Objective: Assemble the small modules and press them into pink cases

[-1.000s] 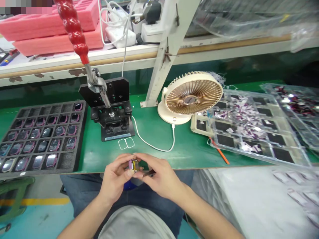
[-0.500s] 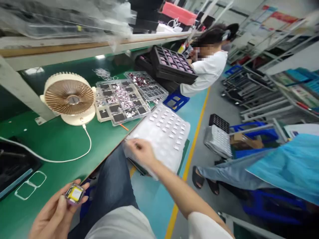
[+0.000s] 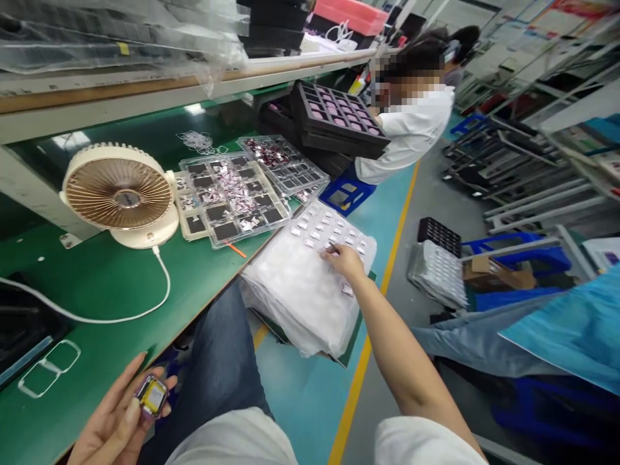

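Note:
My left hand (image 3: 123, 420), low on the left, holds a small rounded-square watch-like housing (image 3: 153, 395) between thumb and fingers. Inside its dark frame a yellow and silver part shows. My right hand (image 3: 345, 261) reaches over a white plastic tray (image 3: 295, 294) to my right, its fingers pinched around a thin dark tool (image 3: 332, 247) whose kind I cannot make out. Small silvery pieces (image 3: 320, 227) sit in rows in the tray's far half, just beyond the fingertips. Whether the fingers or tool touch a piece is hidden.
On the green bench (image 3: 116, 290) stand a cream fan (image 3: 123, 194) with a white cable and clear compartment boxes (image 3: 237, 200) of small parts. Black trays (image 3: 343, 123) are stacked behind. A white plastic frame (image 3: 51, 368) lies at left. A co-worker (image 3: 411, 129) sits further along.
My right hand has moved from the tray's near left corner to the far rows of pieces. My left hand still holds the housing, now tilted slightly differently. The view has shifted a little.

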`<state>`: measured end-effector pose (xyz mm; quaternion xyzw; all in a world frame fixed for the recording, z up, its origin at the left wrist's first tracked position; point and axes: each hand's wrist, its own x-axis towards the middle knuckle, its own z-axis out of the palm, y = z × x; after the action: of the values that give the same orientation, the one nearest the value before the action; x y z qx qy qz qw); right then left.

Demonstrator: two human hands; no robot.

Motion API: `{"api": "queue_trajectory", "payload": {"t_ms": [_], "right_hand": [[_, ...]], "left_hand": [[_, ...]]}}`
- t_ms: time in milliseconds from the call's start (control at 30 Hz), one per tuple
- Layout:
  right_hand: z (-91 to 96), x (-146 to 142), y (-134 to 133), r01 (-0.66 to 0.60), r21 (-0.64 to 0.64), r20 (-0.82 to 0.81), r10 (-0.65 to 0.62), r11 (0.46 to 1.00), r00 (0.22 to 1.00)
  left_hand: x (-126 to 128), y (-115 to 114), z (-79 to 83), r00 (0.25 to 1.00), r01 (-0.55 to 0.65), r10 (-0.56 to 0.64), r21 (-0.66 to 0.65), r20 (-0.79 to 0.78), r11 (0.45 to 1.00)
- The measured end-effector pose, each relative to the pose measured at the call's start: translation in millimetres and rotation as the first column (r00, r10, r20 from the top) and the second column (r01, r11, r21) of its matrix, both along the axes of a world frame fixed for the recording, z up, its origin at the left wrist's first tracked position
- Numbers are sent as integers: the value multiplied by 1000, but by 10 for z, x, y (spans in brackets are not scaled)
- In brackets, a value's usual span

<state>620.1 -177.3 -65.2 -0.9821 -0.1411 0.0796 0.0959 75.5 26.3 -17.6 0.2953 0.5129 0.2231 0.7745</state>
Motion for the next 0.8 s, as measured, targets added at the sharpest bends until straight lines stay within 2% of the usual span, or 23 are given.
{"api": "queue_trajectory", "payload": {"t_ms": [67,133,200,233,267,300,333,367,400,433,500,567,667,800], "right_hand": [[123,-155,18,1,71,68,-6,997,998],[221,-444,132,-22,163,147,-3,986,989],[268,-930,369,-103,262,189,53,959,981],[282,-1260,525,-198,331,175,146,923,974],[296,-1642,695,-353,459,179,305,815,935],[314,-2056,872,-477,578,166,478,662,863],[334,-2478,1049,-529,696,158,615,486,773],[356,-2881,1219,-530,781,181,692,331,699],[375,-3240,1377,-531,821,233,726,209,647],[389,-3541,1517,-528,841,269,755,119,598],[403,-3947,1733,-532,847,323,782,12,532],[396,-4134,1862,-545,837,355,809,-50,470],[371,-4194,1934,-567,813,381,855,-130,351],[369,-4187,1933,-578,782,391,905,-233,165]], "left_hand": [[-1,-22,35,999,-21,20,17,39,1000],[1,-43,59,993,-54,51,28,109,998],[14,-44,55,979,-82,69,61,194,995],[20,-35,43,971,-94,72,90,230,991],[22,-21,27,964,-106,71,124,258,987],[18,-6,11,958,-119,71,162,276,980],[5,9,-4,956,-134,74,198,284,971],[-18,23,-14,956,-148,81,228,282,962],[-51,36,-20,958,-160,89,253,272,954],[-94,48,-22,961,-175,104,270,257,947],[-204,66,-23,962,-219,156,288,226,932],[-326,77,-28,953,-274,215,297,216,915],[-485,80,-47,930,-346,283,302,233,888],[-606,84,-59,911,-393,318,317,264,863]]}}
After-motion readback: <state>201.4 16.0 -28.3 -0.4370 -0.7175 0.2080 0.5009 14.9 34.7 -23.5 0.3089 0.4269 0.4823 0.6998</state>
